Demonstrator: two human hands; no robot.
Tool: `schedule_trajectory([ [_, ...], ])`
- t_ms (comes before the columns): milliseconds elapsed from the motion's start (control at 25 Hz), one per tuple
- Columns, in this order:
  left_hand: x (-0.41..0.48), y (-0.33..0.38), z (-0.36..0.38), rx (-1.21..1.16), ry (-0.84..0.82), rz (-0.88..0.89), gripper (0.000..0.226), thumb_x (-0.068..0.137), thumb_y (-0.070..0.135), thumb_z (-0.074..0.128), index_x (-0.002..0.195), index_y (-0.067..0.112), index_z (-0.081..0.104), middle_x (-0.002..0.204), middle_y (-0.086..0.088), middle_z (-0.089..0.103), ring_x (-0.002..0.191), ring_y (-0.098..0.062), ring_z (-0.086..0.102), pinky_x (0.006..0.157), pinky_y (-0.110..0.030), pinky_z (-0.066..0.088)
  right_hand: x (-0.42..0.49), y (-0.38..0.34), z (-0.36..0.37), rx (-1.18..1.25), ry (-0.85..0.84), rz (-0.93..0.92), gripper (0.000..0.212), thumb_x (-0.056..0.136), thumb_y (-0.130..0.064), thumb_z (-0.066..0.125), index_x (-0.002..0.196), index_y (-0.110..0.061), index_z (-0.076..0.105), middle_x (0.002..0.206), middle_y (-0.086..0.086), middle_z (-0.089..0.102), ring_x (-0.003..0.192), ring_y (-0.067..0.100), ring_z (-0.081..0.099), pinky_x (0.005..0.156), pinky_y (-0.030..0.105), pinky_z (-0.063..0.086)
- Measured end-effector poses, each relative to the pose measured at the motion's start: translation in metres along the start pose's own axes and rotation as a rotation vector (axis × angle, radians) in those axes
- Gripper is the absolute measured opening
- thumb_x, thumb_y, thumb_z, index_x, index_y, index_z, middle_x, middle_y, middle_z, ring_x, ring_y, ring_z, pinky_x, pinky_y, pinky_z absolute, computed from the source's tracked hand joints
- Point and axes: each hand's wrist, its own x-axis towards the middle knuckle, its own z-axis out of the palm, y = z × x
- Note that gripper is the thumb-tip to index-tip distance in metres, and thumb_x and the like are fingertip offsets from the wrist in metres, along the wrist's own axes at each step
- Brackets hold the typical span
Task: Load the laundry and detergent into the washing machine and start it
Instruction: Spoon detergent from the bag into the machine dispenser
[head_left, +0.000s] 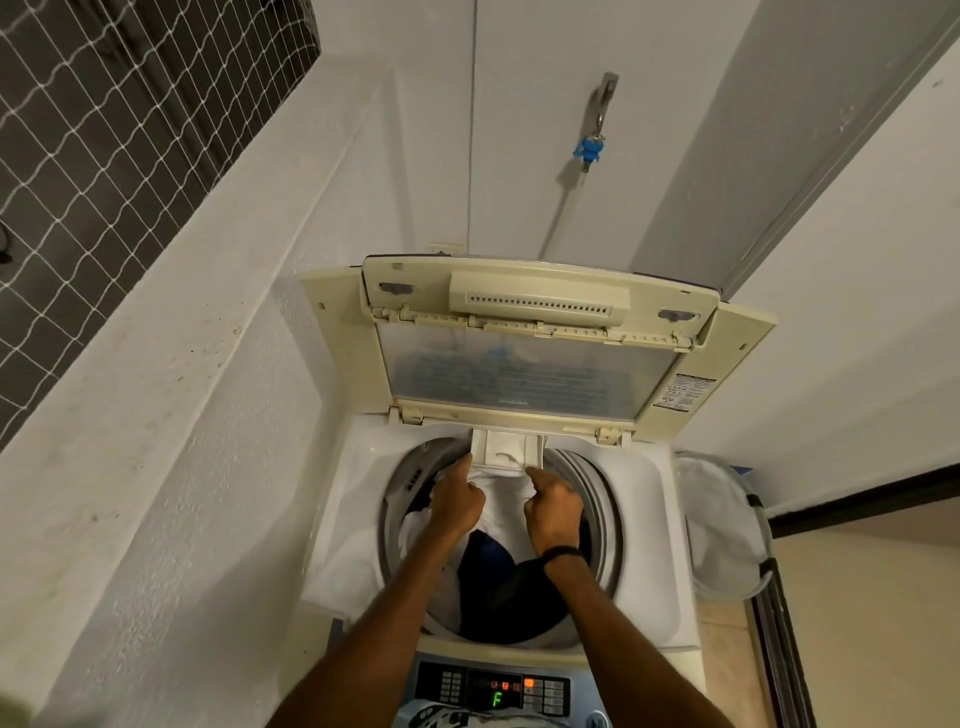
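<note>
The washing machine (644, 519) stands with its lid (530, 364) folded up against the far wall, which leaves the drum open from above. Laundry (519, 587) already fills the drum, dark pieces in the middle and white ones around them, and one white cloth (348, 566) spills over the left rim, so it probably needs tucking in before the lid comes down. At the far edge of the drum the small detergent drawer (506, 449) is slid out towards the person. The left hand (457, 501) meets its left front corner and the right hand (555, 512) its right one, a grip on both sides that would keep the drawer sliding straight. Both hands are curled with the thumbs forward, but I cannot tell whether they pinch the drawer or only press it. No detergent container shows. The near control panel (493, 686) is lit with a green letter, so the power seems on; starting looks like a later step. A mesh hamper (722, 530) sits just right of the machine.
</note>
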Motion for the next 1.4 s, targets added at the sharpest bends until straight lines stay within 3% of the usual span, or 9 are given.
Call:
schedule_trajectory([
  [160, -0.004, 0.005, -0.004, -0.028, 0.034, 0.013, 0.057, 0.095, -0.002, 0.042, 0.15, 0.013, 0.04, 0.15, -0.009, 0.048, 0.14, -0.03, 0.042, 0.114, -0.037, 0.035, 0.001, 0.002, -0.001, 0.021, 0.092, -0.048, 0.034, 0.084, 0.003, 0.059, 0.109, -0.014, 0.075, 0.1, 0.005, 0.076, 0.091, 0.021, 0.071, 0.082, 0.029, 0.059],
  [280, -0.008, 0.008, -0.011, -0.083, 0.068, 0.032, 0.056, 0.093, -0.002, 0.046, 0.147, 0.01, 0.044, 0.147, -0.01, 0.052, 0.136, -0.027, 0.048, 0.11, -0.032, 0.037, 0.0, -0.012, -0.015, 0.149, 0.12, 0.115, 0.027, 0.085, -0.003, 0.061, 0.101, -0.015, 0.078, 0.09, 0.007, 0.077, 0.08, 0.023, 0.071, 0.074, 0.022, 0.052],
  [360, -0.015, 0.011, -0.02, -0.108, 0.112, 0.027, 0.055, 0.094, 0.002, 0.049, 0.148, 0.01, 0.043, 0.149, -0.009, 0.05, 0.138, -0.026, 0.047, 0.109, -0.03, 0.037, 0.002, -0.018, -0.022, 0.332, 0.066, 0.277, 0.021, 0.083, -0.006, 0.063, 0.091, -0.016, 0.079, 0.083, 0.007, 0.077, 0.079, 0.024, 0.071, 0.073, 0.025, 0.053],
  [440, -0.026, 0.017, -0.034, -0.148, 0.175, 0.044, 0.055, 0.096, 0.006, 0.051, 0.15, 0.011, 0.041, 0.151, -0.008, 0.047, 0.141, -0.026, 0.043, 0.109, -0.028, 0.035, 0.006, -0.025, -0.026, 0.668, -0.007, 0.454, 0.021, 0.081, -0.001, 0.061, 0.082, -0.012, 0.079, 0.077, 0.01, 0.077, 0.082, 0.03, 0.073, 0.081, 0.039, 0.059],
  [560, -0.051, 0.026, -0.066, -0.196, 0.315, 0.12, 0.053, 0.097, 0.007, 0.052, 0.149, 0.013, 0.043, 0.151, -0.006, 0.047, 0.141, -0.023, 0.044, 0.112, -0.029, 0.036, 0.008, -0.05, -0.039, 1.024, -0.127, 0.627, 0.02, 0.082, 0.013, 0.054, 0.09, 0.007, 0.073, 0.085, 0.023, 0.074, 0.09, 0.038, 0.072, 0.083, 0.042, 0.06],
  [720, -0.096, 0.034, -0.118, -0.226, 0.571, 0.268, 0.05, 0.096, 0.009, 0.058, 0.145, 0.014, 0.048, 0.146, -0.005, 0.053, 0.134, -0.021, 0.052, 0.109, -0.038, 0.046, -0.008, -0.104, -0.064, 1.162, -0.337, 0.548, 0.023, 0.083, 0.016, 0.055, 0.103, 0.014, 0.067, 0.099, 0.027, 0.072, 0.092, 0.035, 0.071, 0.071, 0.03, 0.062],
  [920, -0.175, 0.043, -0.189, -0.255, 0.837, 0.356, 0.043, 0.096, 0.011, 0.06, 0.139, 0.013, 0.054, 0.137, -0.003, 0.061, 0.123, -0.014, 0.06, 0.1, -0.021, 0.048, -0.038, -0.17, -0.081, 1.186, -0.53, 0.418, 0.02, 0.086, 0.013, 0.058, 0.104, 0.013, 0.067, 0.103, 0.026, 0.071, 0.094, 0.034, 0.072, 0.074, 0.029, 0.062],
  [1000, -0.208, 0.041, -0.213, -0.245, 0.914, 0.386, 0.041, 0.096, 0.012, 0.061, 0.136, 0.015, 0.057, 0.132, 0.001, 0.065, 0.119, -0.009, 0.062, 0.1, -0.023, 0.05, -0.055, -0.197, -0.084, 1.163, -0.616, 0.373, 0.018, 0.086, 0.013, 0.057, 0.1, 0.012, 0.068, 0.098, 0.026, 0.072, 0.087, 0.031, 0.074, 0.075, 0.029, 0.062],
  [1400, -0.347, 0.005, -0.277, -0.322, 1.283, 0.253, 0.029, 0.095, 0.015, 0.065, 0.123, 0.02, 0.067, 0.117, 0.014, 0.07, 0.106, 0.003, 0.065, 0.093, -0.019, 0.052, -0.148, -0.305, -0.092, 1.027, -1.027, 0.134, 0.019, 0.086, 0.013, 0.054, 0.099, 0.01, 0.068, 0.084, 0.02, 0.073, 0.083, 0.028, 0.073, 0.081, 0.03, 0.061],
])
